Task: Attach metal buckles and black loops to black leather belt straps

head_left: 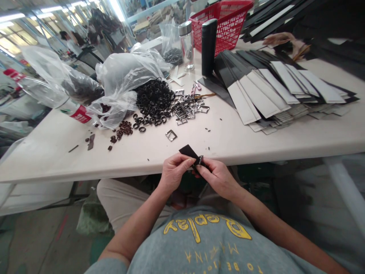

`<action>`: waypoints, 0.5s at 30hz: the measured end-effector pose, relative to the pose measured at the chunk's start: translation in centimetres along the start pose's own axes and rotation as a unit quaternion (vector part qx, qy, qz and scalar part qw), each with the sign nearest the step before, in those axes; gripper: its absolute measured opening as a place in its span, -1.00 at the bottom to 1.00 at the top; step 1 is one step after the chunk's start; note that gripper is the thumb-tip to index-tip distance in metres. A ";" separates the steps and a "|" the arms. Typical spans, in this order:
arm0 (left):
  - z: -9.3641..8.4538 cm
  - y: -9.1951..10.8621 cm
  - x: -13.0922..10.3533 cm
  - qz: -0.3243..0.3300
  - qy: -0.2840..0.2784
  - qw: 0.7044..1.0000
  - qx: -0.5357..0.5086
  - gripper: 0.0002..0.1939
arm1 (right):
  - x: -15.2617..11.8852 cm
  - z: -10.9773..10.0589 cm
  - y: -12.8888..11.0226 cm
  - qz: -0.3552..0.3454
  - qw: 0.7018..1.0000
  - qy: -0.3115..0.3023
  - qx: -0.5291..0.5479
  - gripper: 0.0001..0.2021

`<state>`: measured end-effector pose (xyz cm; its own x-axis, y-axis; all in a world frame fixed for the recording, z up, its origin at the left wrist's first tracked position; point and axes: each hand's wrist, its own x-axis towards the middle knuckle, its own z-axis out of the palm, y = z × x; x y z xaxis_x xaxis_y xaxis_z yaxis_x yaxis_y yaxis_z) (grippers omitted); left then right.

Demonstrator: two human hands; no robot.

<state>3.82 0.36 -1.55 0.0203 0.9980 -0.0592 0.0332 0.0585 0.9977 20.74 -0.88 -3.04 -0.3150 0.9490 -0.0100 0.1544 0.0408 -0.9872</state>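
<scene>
My left hand (176, 170) pinches a flat black strap (188, 151) just past the table's front edge. My right hand (218, 176) is closed on the same strap from the other side. A small dark metal piece, which looks like a buckle (201, 160), shows at the right fingertips, partly hidden by them. One loose square metal buckle (171, 135) lies on the table beyond my hands. Farther off is a heap of metal buckles (184, 110), touching a pile of black rings (154, 99). Small brown rings (124, 128) are scattered left of these.
Stacked black and white strips (258, 91) cover the right side of the table (273, 146). A black flask (209, 47), a glass bottle (187, 47) and a red basket (232, 26) stand behind. Plastic bags (125, 72) and a tipped plastic bottle (45, 93) lie left.
</scene>
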 end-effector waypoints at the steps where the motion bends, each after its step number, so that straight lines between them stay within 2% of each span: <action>1: 0.0 0.0 0.1 0.003 0.011 1.000 0.006 -0.85 | -0.2 -0.2 -0.1 0.004 1.000 -0.013 -0.021 -0.76; 6: -0.1 -0.1 0.0 -0.004 0.028 1.000 -0.008 -0.84 | -1.2 -0.9 -0.4 0.023 0.996 -0.048 -0.074 -0.76; 12: 1.1 -0.3 -1.0 -0.107 -0.027 0.989 -0.100 -0.74 | -1.3 0.4 0.1 0.012 0.999 -0.009 0.053 -0.84; 15: 1.4 -0.5 -1.1 -0.100 -0.023 0.987 -0.124 -0.73 | -1.3 0.8 0.1 0.014 0.998 -0.002 0.065 -0.80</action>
<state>5.20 -0.79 -1.99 0.0841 0.9642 -0.2514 -0.2036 0.2636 0.9429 20.45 -2.36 -3.28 -0.3165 0.9478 -0.0375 0.0397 -0.0263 -0.9989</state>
